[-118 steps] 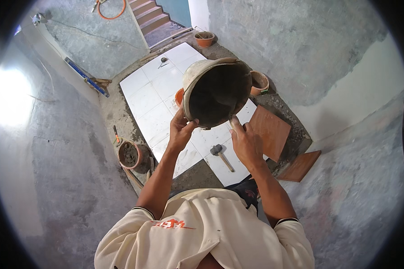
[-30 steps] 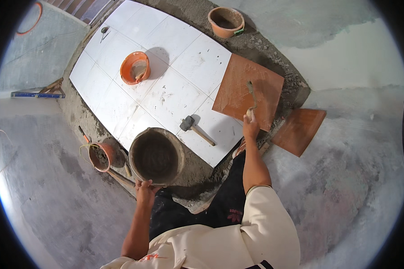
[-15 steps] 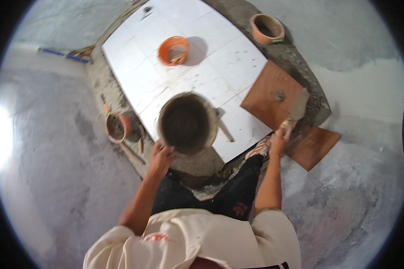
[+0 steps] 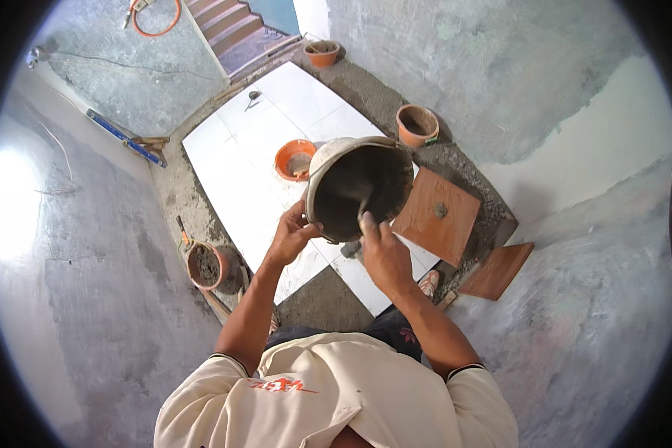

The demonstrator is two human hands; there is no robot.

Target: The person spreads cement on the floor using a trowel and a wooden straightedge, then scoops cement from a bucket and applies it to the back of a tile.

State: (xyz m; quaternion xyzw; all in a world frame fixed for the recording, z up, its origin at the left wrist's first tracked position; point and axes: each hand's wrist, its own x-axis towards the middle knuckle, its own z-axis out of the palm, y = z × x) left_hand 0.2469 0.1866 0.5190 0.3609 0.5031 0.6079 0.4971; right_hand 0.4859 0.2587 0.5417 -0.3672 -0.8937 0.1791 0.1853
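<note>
A pale bucket [image 4: 322,163] with a dark inside is tilted above the white tiles [image 4: 301,275]. My left hand [image 4: 293,235] grips its rim on the near left side. My right hand [image 4: 384,254] is closed round the handle of a trowel [image 4: 364,203], which reaches into the bucket; its blade is lost in the dark. Beyond the bucket, a brown tile [image 4: 425,190] lies at the right with a grey lump of mortar [image 4: 440,210] on it. Partly hidden by my right hand, a dark mallet head [image 4: 349,249] rests on the white tiles.
An orange bowl [image 4: 294,158] stands on the tiles. Orange buckets stand at the left [image 4: 207,267], the far right [image 4: 417,125] and the back [image 4: 322,54]. Another brown tile [image 4: 498,271] leans by the right wall. A blue level [image 4: 125,137] lies by the left wall; steps [image 4: 228,26] rise behind.
The bucket has been lifted and tilted by my left hand. My right hand has brought the trowel from over the brown tile into the bucket. The view has tipped up, showing the steps.
</note>
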